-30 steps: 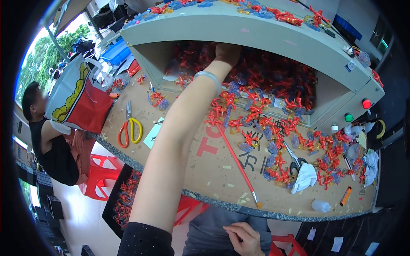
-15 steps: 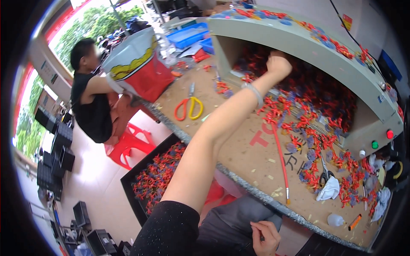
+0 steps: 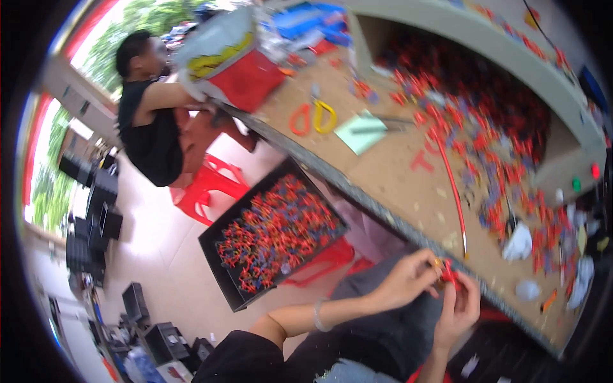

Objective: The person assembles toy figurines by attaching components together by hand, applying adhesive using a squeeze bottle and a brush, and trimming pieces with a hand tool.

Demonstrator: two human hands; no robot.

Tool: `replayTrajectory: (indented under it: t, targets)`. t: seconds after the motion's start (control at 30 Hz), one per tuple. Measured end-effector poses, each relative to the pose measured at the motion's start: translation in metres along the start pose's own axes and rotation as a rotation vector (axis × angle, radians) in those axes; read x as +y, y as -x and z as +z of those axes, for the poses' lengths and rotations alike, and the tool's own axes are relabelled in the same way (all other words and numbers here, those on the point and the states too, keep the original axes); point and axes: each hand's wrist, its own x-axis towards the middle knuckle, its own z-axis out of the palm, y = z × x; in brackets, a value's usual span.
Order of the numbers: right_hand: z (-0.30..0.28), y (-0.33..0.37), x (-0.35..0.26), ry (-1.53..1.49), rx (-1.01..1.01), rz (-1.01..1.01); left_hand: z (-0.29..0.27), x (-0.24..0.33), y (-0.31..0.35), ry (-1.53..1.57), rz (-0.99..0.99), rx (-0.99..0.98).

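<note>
In front of my lap, close to the bench's near edge, a small red plastic piece [image 3: 449, 274] with a yellowish part sits between my fingertips. My left hand [image 3: 408, 279], with a pale bracelet on its wrist, pinches the piece from the left. Closed on the same piece from the right is my right hand [image 3: 461, 309]. Its exact form is too small and blurred to make out. A large heap of similar red and purple pieces [image 3: 472, 96] fills the opening of the pale box-shaped machine [image 3: 460, 39] and spills out across the bench.
On the brown-topped bench [image 3: 383, 185] lie scissors [image 3: 324, 117], a green card [image 3: 361, 132], a red-handled brush [image 3: 454, 191] and a white cloth [image 3: 518, 241]. A black tray [image 3: 220, 281] of red-and-purple pieces stands left of my lap. Beyond sits another person [image 3: 153, 127] beside a big bag [image 3: 246, 80].
My left hand has come out of the machine's opening down to my right hand, and both now hold a red piece. The green card and more of the tray show; the view has shifted.
</note>
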Motion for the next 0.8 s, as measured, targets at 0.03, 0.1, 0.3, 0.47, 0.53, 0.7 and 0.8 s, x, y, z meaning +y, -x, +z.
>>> replayTrajectory:
  t: [0.03,0.1,0.3,0.47,0.53,0.7,0.8]
  targets:
    - [0.001,0.003,-0.001,-0.07,-0.03,0.071,-0.001,0.005,0.007,0.029,-0.079,0.0]
    - [0.001,0.003,-0.005,-0.189,-0.077,0.196,-0.01,0.004,0.016,-0.069,-0.071,-0.016]
    - [-0.015,0.003,0.011,-0.157,-0.087,0.151,-0.004,0.002,0.013,-0.041,-0.14,-0.091]
    - [-0.03,0.003,0.003,-0.134,-0.015,0.153,0.009,-0.006,0.007,-0.069,-0.212,-0.086]
    - [-0.033,0.003,0.004,-0.133,-0.006,0.158,0.013,-0.004,0.006,-0.081,-0.234,-0.095]
    - [-0.038,0.0,0.008,-0.144,-0.015,0.165,0.015,-0.006,0.001,-0.089,-0.27,-0.109]
    - [-0.036,-0.003,0.009,-0.152,-0.019,0.177,0.015,-0.006,-0.002,-0.089,-0.291,-0.1]
